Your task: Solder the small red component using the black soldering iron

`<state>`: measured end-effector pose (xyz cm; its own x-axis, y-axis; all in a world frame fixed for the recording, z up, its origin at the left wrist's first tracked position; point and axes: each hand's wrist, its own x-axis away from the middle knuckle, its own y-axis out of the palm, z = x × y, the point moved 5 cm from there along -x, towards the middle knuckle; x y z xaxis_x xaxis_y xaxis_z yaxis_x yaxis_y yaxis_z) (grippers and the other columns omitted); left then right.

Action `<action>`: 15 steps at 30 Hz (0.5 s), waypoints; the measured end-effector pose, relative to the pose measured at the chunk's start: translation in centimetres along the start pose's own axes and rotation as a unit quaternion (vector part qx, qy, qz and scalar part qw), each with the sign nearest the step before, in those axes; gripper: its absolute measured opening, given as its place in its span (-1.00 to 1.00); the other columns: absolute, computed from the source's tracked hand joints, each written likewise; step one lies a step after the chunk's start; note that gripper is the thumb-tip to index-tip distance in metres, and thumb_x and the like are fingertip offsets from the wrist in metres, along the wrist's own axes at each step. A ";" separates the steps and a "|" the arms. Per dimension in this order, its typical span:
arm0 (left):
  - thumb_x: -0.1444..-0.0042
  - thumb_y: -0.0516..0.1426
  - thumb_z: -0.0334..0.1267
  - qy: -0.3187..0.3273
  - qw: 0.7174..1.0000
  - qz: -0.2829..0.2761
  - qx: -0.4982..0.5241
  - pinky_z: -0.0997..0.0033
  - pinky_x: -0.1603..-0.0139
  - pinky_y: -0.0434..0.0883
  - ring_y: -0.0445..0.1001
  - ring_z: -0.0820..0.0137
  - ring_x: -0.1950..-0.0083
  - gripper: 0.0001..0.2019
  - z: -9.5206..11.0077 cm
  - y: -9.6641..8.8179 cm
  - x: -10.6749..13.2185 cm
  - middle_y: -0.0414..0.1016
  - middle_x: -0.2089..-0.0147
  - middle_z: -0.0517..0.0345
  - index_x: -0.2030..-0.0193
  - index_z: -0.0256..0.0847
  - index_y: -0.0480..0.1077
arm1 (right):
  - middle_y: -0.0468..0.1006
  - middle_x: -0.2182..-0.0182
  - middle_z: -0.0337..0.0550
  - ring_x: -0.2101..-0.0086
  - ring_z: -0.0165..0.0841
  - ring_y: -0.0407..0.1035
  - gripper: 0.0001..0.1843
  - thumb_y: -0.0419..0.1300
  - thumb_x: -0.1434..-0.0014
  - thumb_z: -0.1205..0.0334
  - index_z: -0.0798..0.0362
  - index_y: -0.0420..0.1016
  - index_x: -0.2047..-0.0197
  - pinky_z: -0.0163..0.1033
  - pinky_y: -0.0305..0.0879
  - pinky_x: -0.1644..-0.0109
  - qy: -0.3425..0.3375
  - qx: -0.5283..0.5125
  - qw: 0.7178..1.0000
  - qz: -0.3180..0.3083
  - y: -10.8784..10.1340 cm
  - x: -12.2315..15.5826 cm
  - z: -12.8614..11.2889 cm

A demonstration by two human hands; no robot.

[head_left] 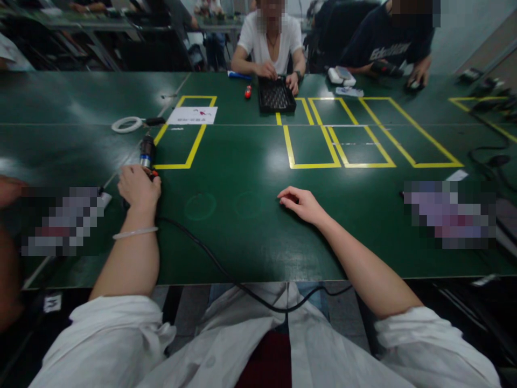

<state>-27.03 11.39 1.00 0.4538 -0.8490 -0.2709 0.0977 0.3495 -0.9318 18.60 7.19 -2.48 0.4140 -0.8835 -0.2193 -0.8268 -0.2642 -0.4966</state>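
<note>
My left hand [139,186] is wrapped round what looks like a corded power drill [147,152], near the left side of the green table. The tool's black front end, with a blue band and a silver part behind it, points away from me; its grip is hidden under my palm. A black cable [210,253] runs from beside my left wrist over the table edge and across my lap. My right hand [301,205] rests on the tabletop, right of centre, fingers loosely bent, a gap beside the thumb, nothing visible in it. Two faint rings [201,207] mark the surface between my hands.
Yellow tape outlines [315,165] mark the green table [242,253]. A printed sheet [193,115] and a coiled white cord [127,125] lie beyond my left hand. Opposite, a person handles a black tray [277,96] beside a small red object [247,91]. Another person's arm is at far left.
</note>
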 end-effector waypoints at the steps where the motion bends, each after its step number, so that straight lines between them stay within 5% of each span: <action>1: -0.22 0.12 -0.17 0.000 1.000 0.004 0.004 -0.05 -0.18 0.19 0.22 0.04 -0.19 -0.58 0.0 0.0 0.0 0.18 -0.25 -0.20 -0.12 -0.44 0.27 | 0.56 0.39 -0.19 0.44 -0.42 0.33 -0.78 0.17 -0.23 0.16 0.10 0.53 0.16 -0.30 0.21 0.31 0.000 0.000 1.000 0.001 0.0 0.0 0.0; 10: -0.31 -0.01 -0.19 -0.030 0.991 0.096 0.086 0.10 -0.11 0.21 0.30 0.17 -0.07 -0.63 1.1 -1.4 0.9 0.33 -0.12 -0.08 -0.15 -0.38 0.30 | 0.56 0.39 -0.19 0.44 -0.41 0.32 -0.79 0.16 -0.23 0.16 0.09 0.53 0.17 -0.30 0.21 0.32 -0.006 0.001 1.000 0.000 0.1 -0.1 -0.2; 15: -0.32 0.01 -0.22 0.064 0.981 0.092 0.160 0.23 -0.10 0.25 0.36 0.31 0.06 -0.65 5.7 -2.2 2.0 0.47 0.02 0.01 -0.14 -0.36 0.36 | 0.55 0.40 -0.19 0.44 -0.41 0.33 -0.80 0.16 -0.22 0.18 0.10 0.53 0.19 -0.29 0.22 0.30 -0.006 0.004 1.000 -0.003 0.1 -0.2 -0.6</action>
<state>-21.24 11.18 3.84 0.3778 -0.7952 -0.4742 0.3071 0.5909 -0.7460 18.20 7.09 -2.04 0.4243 -0.8768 -0.2264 -0.8211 -0.2671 -0.5043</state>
